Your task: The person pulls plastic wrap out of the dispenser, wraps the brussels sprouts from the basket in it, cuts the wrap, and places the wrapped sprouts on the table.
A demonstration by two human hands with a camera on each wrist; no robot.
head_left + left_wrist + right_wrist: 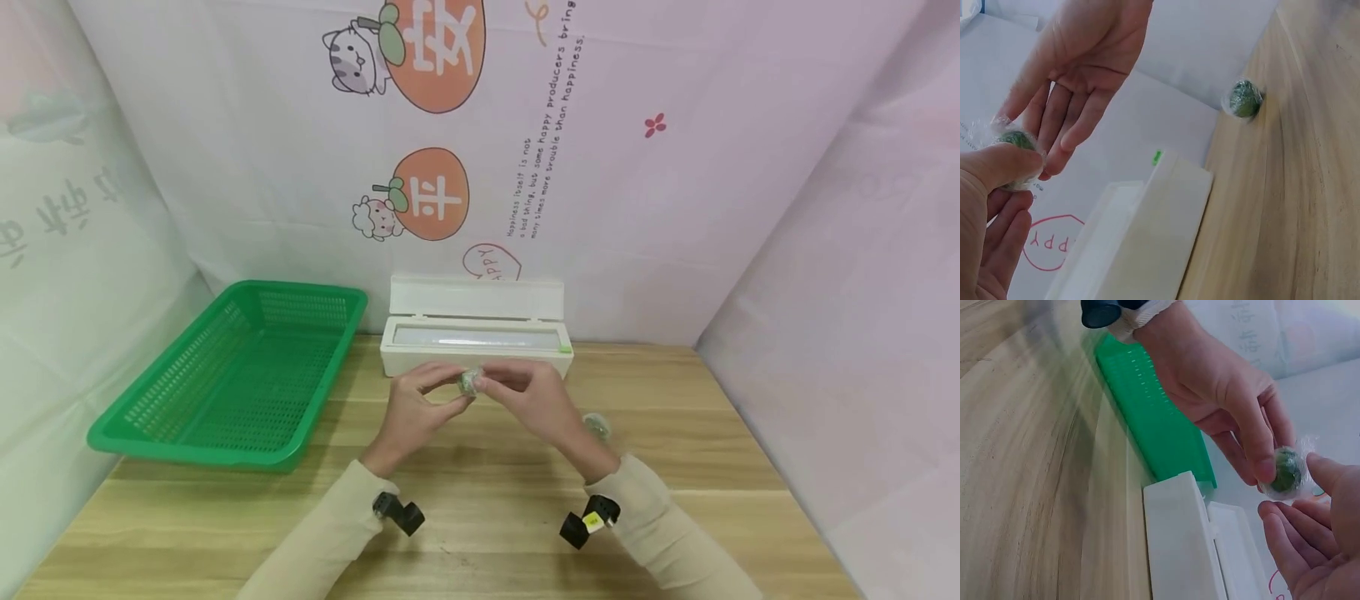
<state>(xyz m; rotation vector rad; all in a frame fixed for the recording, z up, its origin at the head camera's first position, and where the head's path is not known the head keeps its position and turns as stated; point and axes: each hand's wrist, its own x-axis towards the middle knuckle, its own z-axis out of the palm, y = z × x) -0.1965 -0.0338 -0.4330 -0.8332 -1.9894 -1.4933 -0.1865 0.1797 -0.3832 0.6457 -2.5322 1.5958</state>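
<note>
Between the thumb and fingers of my left hand [416,410] is a small round green item [469,382], wrapped in crinkled clear film; its exact kind is hidden by the wrap. The right wrist view shows this item [1288,472] pinched, with loose film sticking out. My right hand [536,400] is beside it, thumb tip at the loose film and the other fingers extended apart from the item. A second film-wrapped green item [1244,100] lies on the wooden table, partly behind my right wrist in the head view [597,427].
A long white box [480,360], looking like a film dispenser, stands with its lid raised against the printed backdrop [622,208]. To the left sits a green perforated basket [330,375] on the wooden table [675,517].
</note>
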